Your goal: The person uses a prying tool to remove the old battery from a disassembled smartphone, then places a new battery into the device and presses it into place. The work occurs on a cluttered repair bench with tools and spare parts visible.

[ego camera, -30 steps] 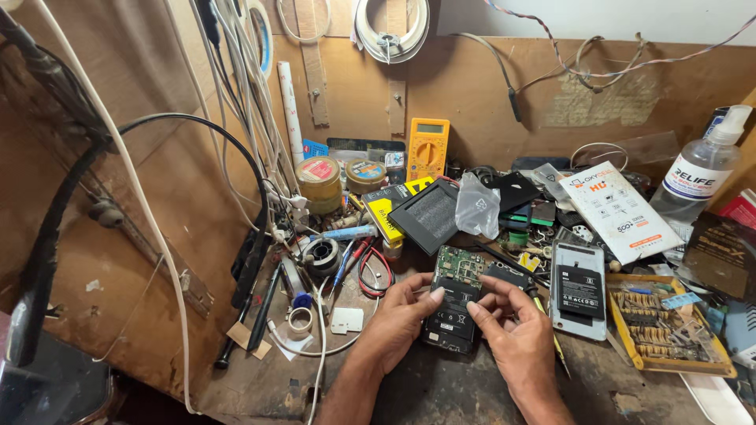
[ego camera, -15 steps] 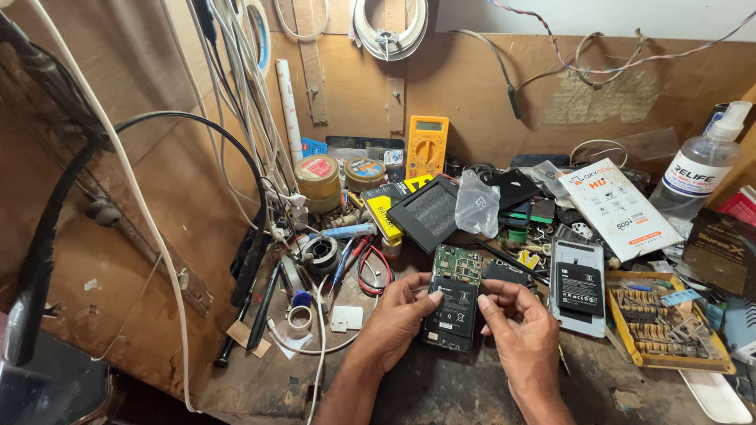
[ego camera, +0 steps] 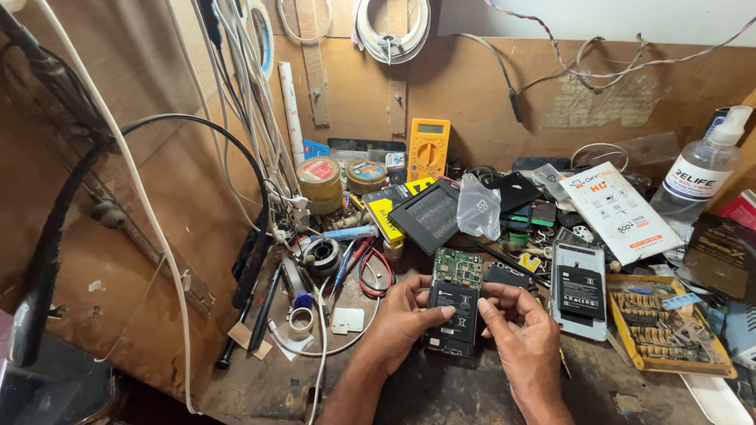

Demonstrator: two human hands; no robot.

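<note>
Both hands meet over an opened phone lying flat on the worktop. The phone's back is off, showing a green circuit board at the far end and a black battery in the middle. The left hand curls round the phone's left edge, thumb laid across the battery, so it grips the phone. The right hand sits at the phone's right edge with the fingers bent inward; its forefinger tip touches the phone's side, and its thumb and fingers pinch a small dark part just beyond the knuckles, though whether the grip is firm cannot be told.

Just right of the right hand lies a second phone, also open, with a black battery showing. Further right is a yellow tray of screwdriver bits. Beyond the hands lie a black pad, a clear plastic bag and a yellow multimeter leaning against the back wall. To the left of the left hand are red and blue leads, a solder spool and two tape rolls. A spray bottle stands far right, well apart from the hands.
</note>
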